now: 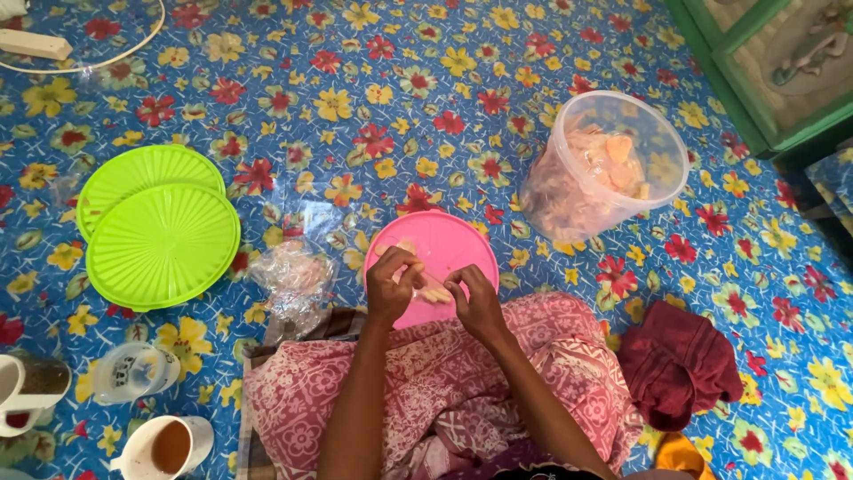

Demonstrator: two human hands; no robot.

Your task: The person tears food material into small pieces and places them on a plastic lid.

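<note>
Home floor, lived-in room. Flowered blue floor covering (426, 98) spread wall to wall. Tea cup (164, 447) at 7 o'clock, green wooden cabinet (755, 98) at 2 o'clock, crumpled maroon cloth (680, 360) at 4 o'clock.

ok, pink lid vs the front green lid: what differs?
The pink lid lies under both hands, left hand and right hand, with pale pieces on it; the front green lid lies untouched and bears nothing. The pink lid looks smoother and smaller, though partly hidden; the green one has radial ribs and overlaps a second green lid. Both are round, flat on the floral mat.
</note>
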